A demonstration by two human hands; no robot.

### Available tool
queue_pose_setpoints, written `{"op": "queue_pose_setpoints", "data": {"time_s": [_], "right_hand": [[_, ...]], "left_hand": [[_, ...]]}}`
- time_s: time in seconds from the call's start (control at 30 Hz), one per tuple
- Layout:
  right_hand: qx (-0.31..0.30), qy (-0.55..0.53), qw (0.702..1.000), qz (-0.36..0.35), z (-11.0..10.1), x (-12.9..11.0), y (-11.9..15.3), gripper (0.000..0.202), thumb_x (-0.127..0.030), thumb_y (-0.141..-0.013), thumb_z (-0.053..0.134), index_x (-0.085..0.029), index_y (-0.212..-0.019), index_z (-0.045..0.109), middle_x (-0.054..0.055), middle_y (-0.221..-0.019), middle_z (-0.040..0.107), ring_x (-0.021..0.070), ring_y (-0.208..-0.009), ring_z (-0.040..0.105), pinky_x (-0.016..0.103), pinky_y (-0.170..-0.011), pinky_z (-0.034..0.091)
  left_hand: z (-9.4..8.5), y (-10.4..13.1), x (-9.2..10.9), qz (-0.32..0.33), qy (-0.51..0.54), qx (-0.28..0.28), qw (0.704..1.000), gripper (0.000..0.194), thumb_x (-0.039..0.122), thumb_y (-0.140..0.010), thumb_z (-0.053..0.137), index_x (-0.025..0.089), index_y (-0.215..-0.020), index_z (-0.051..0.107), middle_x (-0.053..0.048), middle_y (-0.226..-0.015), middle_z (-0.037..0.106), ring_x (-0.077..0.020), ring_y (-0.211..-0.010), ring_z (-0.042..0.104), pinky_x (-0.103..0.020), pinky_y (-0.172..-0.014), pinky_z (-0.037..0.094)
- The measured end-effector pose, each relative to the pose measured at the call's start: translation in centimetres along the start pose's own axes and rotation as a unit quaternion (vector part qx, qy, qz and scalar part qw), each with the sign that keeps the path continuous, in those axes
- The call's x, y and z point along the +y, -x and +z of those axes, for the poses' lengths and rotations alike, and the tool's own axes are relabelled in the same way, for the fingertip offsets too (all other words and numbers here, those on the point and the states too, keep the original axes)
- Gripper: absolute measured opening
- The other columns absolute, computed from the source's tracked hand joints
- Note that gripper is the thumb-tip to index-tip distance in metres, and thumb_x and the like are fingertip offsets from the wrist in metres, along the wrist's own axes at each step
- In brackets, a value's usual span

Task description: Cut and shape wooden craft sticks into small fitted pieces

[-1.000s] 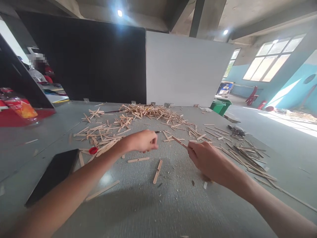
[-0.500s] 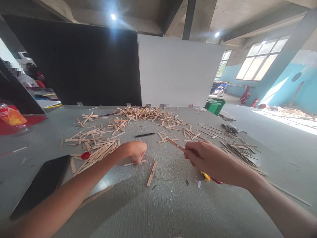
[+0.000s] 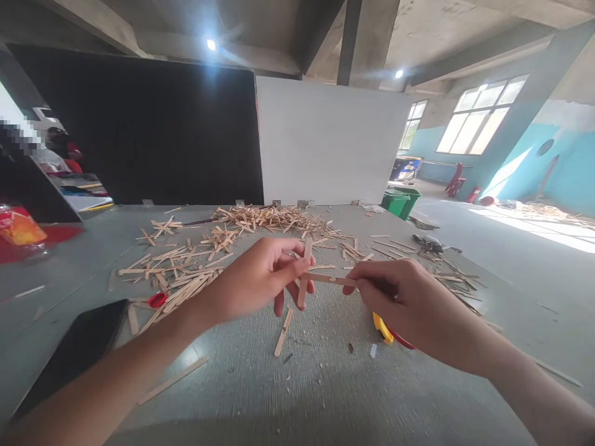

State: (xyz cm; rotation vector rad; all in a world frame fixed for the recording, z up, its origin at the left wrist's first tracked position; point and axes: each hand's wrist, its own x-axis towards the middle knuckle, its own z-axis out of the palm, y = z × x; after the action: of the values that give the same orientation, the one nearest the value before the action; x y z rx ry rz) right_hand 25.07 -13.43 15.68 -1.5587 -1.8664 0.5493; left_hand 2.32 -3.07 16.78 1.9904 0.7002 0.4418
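Near the middle of the view, my left hand [image 3: 274, 272] pinches an upright wooden stick [image 3: 303, 292] between thumb and fingers. My right hand [image 3: 385, 285] grips the right end of another wooden stick [image 3: 330, 280], held roughly level. Its left end meets the upright stick at my left fingertips, and a small notch shows along it. Below the hands, a notched wooden stick [image 3: 283, 332] lies on the grey table [image 3: 260, 396]. A yellow and red tool [image 3: 383, 328] lies partly under my right hand.
Wooden sticks [image 3: 269, 218] are heaped at the back, with more [image 3: 190, 288] at the left. A dark flat panel [image 3: 74, 353] and a red cap [image 3: 157, 300] lie left. A dark object [image 3: 430, 243] is at the right, and green bins [image 3: 400, 201] stand beyond.
My left hand has lifted a stick off the table and moved right and up. Both hands' sticks now meet, and the right hand's stick has turned nearly level.
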Motion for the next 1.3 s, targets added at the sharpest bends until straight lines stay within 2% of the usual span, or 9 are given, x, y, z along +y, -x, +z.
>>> {"op": "queue_pose_setpoints", "data": {"time_s": [0.27, 0.4, 0.57, 0.7, 0.8, 0.87, 1.0, 1.13, 1.3], "right_hand": [[0.045, 0.034, 0.998, -0.029, -0.1, -0.3, 1.0, 0.029, -0.024, -0.098, 0.050, -0.026, -0.083, 0.074, -0.007, -0.053, 0.046, 0.0108, -0.044, 0.043, 0.025, -0.043, 0.030], [0.066, 0.056, 0.996, -0.026, -0.1, -0.5, 1.1, 0.031, -0.028, -0.097, 0.049, -0.026, -0.083, 0.076, -0.007, -0.050, 0.044, 0.0114, -0.043, 0.042, 0.026, -0.042, 0.029], [0.087, 0.073, 0.993, -0.032, -0.2, -0.8, 1.3, 0.031, -0.029, -0.098, 0.049, -0.026, -0.080, 0.075, -0.007, -0.048, 0.046, 0.0112, -0.041, 0.041, 0.026, -0.041, 0.029], [0.106, 0.119, 0.985, -0.063, 0.0, -1.0, 1.4, 0.030, -0.024, -0.096, 0.050, -0.026, -0.078, 0.074, -0.007, -0.048, 0.044, 0.0117, -0.044, 0.034, 0.026, -0.042, 0.027], [0.111, 0.131, 0.982, -0.081, 0.2, -1.1, 1.6, 0.031, -0.022, -0.096, 0.049, -0.025, -0.079, 0.074, -0.007, -0.048, 0.045, 0.0117, -0.044, 0.035, 0.027, -0.044, 0.028], [0.107, 0.128, 0.983, -0.079, 0.3, -1.2, 1.8, 0.031, -0.021, -0.096, 0.048, -0.024, -0.080, 0.075, -0.007, -0.049, 0.045, 0.0115, -0.044, 0.035, 0.027, -0.045, 0.029], [0.092, 0.131, 0.984, -0.074, 0.4, -1.1, 2.2, 0.031, -0.020, -0.098, 0.048, -0.025, -0.084, 0.075, -0.007, -0.051, 0.045, 0.0121, -0.045, 0.035, 0.027, -0.044, 0.028], [0.104, 0.115, 0.983, -0.094, 0.5, -1.0, 2.3, 0.029, -0.019, -0.099, 0.049, -0.024, -0.086, 0.075, -0.005, -0.055, 0.055, 0.0117, -0.045, 0.040, 0.027, -0.044, 0.031], [0.098, 0.090, 0.985, -0.112, 0.5, -1.3, 2.3, 0.028, -0.014, -0.095, 0.051, -0.024, -0.079, 0.073, -0.004, -0.059, 0.063, 0.0116, -0.045, 0.048, 0.027, -0.043, 0.033]], "left_hand": [[1.2, 1.3, 1.0, 0.051, 0.057, 0.048, 0.996, 0.031, 0.043, -0.112, 0.052, 0.018, -0.097, 0.061, -0.004, -0.084, 0.076, -0.0180, -0.073, 0.078, -0.021, -0.050, 0.059], [0.9, 1.3, 1.1, 0.045, 0.063, 0.035, 0.996, 0.030, 0.044, -0.112, 0.052, 0.018, -0.101, 0.063, -0.005, -0.087, 0.076, -0.0193, -0.078, 0.077, -0.022, -0.052, 0.060], [0.6, 1.4, 1.0, 0.026, 0.088, 0.016, 0.996, 0.017, 0.031, -0.104, 0.068, 0.020, -0.114, 0.060, -0.004, -0.093, 0.079, -0.0181, -0.083, 0.074, -0.021, -0.057, 0.059], [1.3, 1.9, 1.2, 0.019, 0.007, 0.068, 0.997, 0.022, 0.035, -0.103, 0.067, 0.021, -0.118, 0.060, -0.003, -0.090, 0.080, -0.0199, -0.082, 0.074, -0.025, -0.058, 0.059], [2.0, 2.5, 1.5, 0.036, -0.101, 0.107, 0.988, 0.017, 0.037, -0.105, 0.061, 0.022, -0.113, 0.065, 0.000, -0.084, 0.078, -0.0152, -0.066, 0.068, -0.026, -0.058, 0.055], [2.3, 2.7, 1.5, 0.042, -0.133, 0.108, 0.984, 0.018, 0.037, -0.107, 0.058, 0.022, -0.107, 0.069, 0.002, -0.082, 0.075, -0.0123, -0.060, 0.063, -0.026, -0.058, 0.053], [2.4, 2.6, 1.3, 0.015, -0.043, 0.083, 0.996, 0.024, 0.041, -0.102, 0.067, 0.023, -0.116, 0.074, 0.001, -0.085, 0.076, -0.0134, -0.065, 0.066, -0.026, -0.061, 0.056], [2.2, 2.3, 1.1, -0.031, 0.073, 0.049, 0.996, 0.037, 0.039, -0.094, 0.078, 0.022, -0.127, 0.075, -0.002, -0.095, 0.080, -0.0135, -0.063, 0.068, -0.026, -0.059, 0.056], [2.4, 2.4, 1.3, -0.043, 0.115, 0.018, 0.992, 0.031, 0.032, -0.090, 0.082, 0.022, -0.118, 0.074, -0.002, -0.092, 0.080, -0.0160, -0.066, 0.072, -0.027, -0.060, 0.057]]}}
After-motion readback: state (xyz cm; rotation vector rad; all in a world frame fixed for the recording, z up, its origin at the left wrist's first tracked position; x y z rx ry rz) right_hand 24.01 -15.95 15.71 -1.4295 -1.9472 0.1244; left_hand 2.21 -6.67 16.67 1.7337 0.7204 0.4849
